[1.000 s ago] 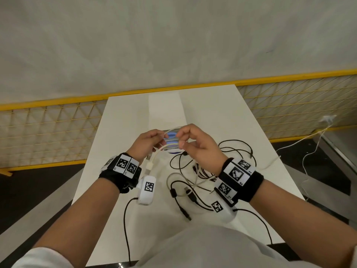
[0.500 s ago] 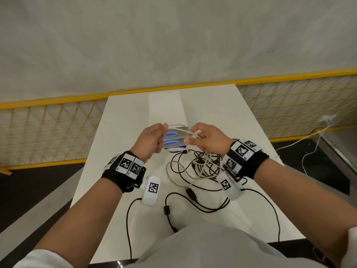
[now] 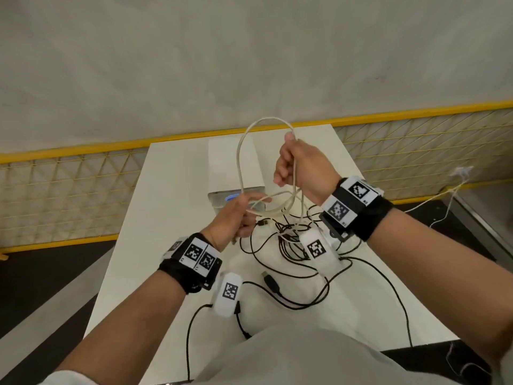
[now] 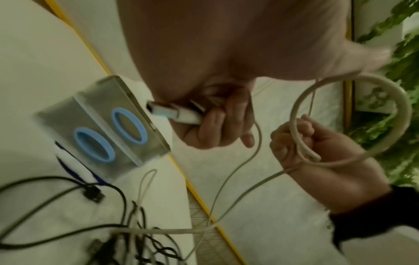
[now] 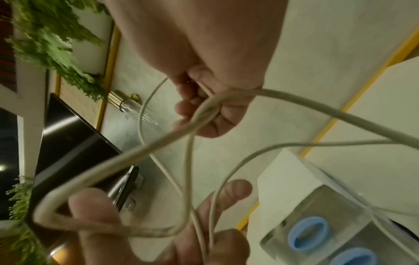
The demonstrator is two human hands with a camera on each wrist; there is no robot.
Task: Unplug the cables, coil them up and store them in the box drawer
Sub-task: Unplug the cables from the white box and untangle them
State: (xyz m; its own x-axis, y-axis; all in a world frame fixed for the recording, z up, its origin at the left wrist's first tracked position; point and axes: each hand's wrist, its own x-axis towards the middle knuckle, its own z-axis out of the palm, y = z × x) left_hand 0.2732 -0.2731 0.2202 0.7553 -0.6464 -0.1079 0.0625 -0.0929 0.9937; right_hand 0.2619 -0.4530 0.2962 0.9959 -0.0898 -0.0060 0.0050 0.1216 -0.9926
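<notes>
Since half a second ago, the right hand (image 3: 301, 165) has risen well above the table and away from the left hand (image 3: 233, 216), drawing the white cable (image 3: 240, 151) up into a tall open loop; before, both hands met low in front of the box. The right hand's fingers are curled into a fist round the cable, with the loop arching over the top of it. The left hand stays lower, just in front of the box, its fingers curled round several strands of the same cable and, in the left wrist view, round a white connector end (image 4: 179, 113) tucked against the palm. From the hands the cable runs down to a tangle of black cables (image 3: 288, 245) lying on the white table (image 3: 166, 190), below the right wrist. One black plug (image 3: 270, 282) lies loose nearer the person.

A clear box with two blue ring handles (image 4: 108, 132) stands on the table beyond the left hand, both drawers closed as far as the views show. Both wrists carry black bands with printed marker tags (image 3: 348, 202). Behind the table runs a yellow mesh fence (image 3: 69, 190).
</notes>
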